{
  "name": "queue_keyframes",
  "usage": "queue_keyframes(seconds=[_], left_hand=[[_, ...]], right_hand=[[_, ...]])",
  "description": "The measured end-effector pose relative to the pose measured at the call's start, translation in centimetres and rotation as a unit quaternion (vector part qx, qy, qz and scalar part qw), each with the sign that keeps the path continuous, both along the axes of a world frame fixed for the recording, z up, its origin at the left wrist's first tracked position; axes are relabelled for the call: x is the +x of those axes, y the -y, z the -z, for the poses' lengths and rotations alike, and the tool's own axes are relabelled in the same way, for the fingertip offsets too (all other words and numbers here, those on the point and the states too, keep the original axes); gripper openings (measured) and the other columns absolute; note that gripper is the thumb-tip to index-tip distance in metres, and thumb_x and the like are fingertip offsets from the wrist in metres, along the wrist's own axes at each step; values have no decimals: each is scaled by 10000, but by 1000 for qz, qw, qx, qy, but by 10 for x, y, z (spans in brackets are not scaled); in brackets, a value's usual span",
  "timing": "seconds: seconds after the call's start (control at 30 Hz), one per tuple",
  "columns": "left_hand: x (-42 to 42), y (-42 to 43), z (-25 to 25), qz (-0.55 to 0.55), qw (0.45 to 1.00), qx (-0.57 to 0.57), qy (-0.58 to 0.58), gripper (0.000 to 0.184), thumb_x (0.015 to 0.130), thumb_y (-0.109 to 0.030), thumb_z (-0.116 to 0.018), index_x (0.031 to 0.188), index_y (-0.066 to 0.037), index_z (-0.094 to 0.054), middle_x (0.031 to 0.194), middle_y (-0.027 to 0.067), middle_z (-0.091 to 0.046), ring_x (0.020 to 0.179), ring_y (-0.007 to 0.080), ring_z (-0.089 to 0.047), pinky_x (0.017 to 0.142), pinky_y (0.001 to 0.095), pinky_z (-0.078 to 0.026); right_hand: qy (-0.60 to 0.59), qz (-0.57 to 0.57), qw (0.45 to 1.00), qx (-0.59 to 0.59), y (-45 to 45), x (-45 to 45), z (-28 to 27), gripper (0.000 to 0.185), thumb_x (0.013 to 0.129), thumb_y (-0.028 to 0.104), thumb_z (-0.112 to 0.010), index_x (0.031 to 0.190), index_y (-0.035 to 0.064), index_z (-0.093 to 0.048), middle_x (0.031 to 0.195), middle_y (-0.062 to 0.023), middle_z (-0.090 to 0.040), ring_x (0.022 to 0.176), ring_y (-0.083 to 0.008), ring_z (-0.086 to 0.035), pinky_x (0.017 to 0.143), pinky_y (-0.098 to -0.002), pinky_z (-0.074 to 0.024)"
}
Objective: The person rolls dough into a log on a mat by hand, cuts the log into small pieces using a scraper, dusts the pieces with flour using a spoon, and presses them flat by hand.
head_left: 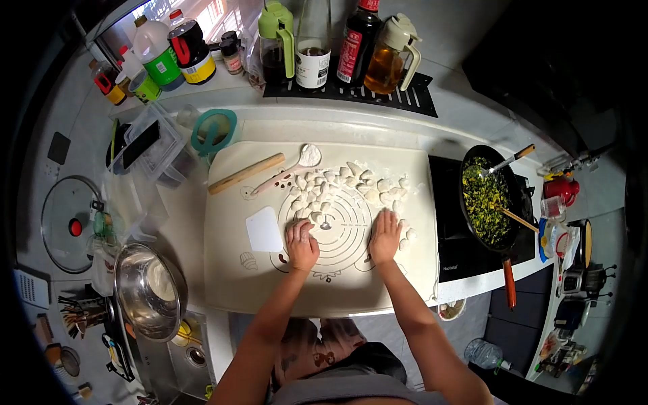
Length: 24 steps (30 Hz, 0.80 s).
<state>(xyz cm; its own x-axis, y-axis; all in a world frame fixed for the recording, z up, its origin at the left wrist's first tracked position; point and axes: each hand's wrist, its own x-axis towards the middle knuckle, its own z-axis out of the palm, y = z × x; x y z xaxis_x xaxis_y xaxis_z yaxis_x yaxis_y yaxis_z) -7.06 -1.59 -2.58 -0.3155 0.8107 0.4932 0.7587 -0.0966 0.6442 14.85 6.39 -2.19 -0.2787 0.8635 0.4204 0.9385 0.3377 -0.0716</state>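
Observation:
Many small white dough pieces (314,192) lie across the upper middle of a cream mat (229,290) printed with circles. My left hand (302,244) is at the lower left edge of these pieces, its fingers curled; whatever they may hold is hidden. Flat on the mat, with fingers stretched forward, my right hand (386,236) rests beside the pieces on the right. A wooden rolling pin (247,173) and a pink spoon (310,156) with white flour lie at the mat's upper left. Below them is a white scraper (264,229).
A metal bowl (150,291) holding dough stands left of the mat. On the right, a wok (487,202) of chopped greens and yellow bits sits on a black stove (459,260). Bottles and oil jugs (383,57) line the back ledge. Clear plastic containers (152,145) are at the back left.

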Motion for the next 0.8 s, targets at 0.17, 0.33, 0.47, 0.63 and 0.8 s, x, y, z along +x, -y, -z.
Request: queue_keyframes(seconds=[0.17, 0.33, 0.47, 0.63, 0.8], left_hand=[[2, 0, -2, -12, 1000, -13, 0, 335, 743, 0, -494, 1072, -48, -530, 1113, 150, -552, 1049, 356, -513, 966, 477, -372], [1, -1, 1, -13, 1000, -6, -2, 334, 730, 7, -492, 1059, -37, -532, 1106, 153, -556, 1045, 354, -517, 965, 473, -381], [1, 0, 0, -12, 1000, 1, 1, 321, 740, 5, -494, 1056, -36, -532, 1096, 158, -557, 1036, 356, -522, 961, 467, -387], [0, -1, 0, -2, 1000, -9, 20, 299, 758, 0, -500, 1054, -34, -532, 1099, 164, -558, 1041, 359, -522, 955, 463, -392], [-1, -2, 0, -7, 1000, 11, 12, 307, 745, 6, -507, 1044, -55, -540, 1091, 135, -562, 1041, 339, -527, 944, 469, -394]], right_hand=[[-273, -279, 909, -142, -1, -67, -37, 366, 749, 4, -634, 1112, 39, -612, 1068, -148, -615, 981, -344, -590, 816, -400, -504], [-257, -284, 904, -188, -2, -112, -17, 412, 747, 26, -644, 1155, 66, -604, 1055, -142, -590, 898, -341, -595, 762, -408, -512], [-278, -172, 920, -215, 4, -98, -21, 361, 748, 72, -664, 1103, 26, -613, 931, -185, -617, 769, -337, -623, 686, -409, -519], [-168, -29, 947, -273, 17, -48, -45, 205, 776, 162, -645, 831, -27, -587, 776, -232, -612, 676, -385, -623, 626, -449, -523], [-151, -48, 946, -282, 24, -41, -46, 358, 808, 238, -646, 1026, -44, -610, 1041, -205, -603, 876, -364, -610, 772, -440, -508]])
